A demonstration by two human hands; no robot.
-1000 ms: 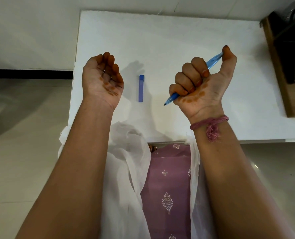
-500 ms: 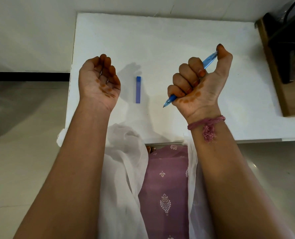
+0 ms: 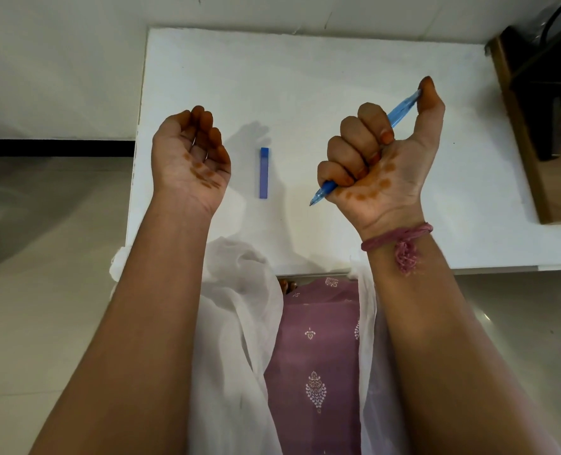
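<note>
Now my right hand (image 3: 380, 165) grips the pen (image 3: 403, 106), left hand (image 3: 190, 159) loose, empty; next, I think, take the case (image 3: 263, 172).

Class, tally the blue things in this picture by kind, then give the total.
blue pen: 1, gripped in the right hand
blue case: 1, lying flat on the white table
Total: 2
</note>
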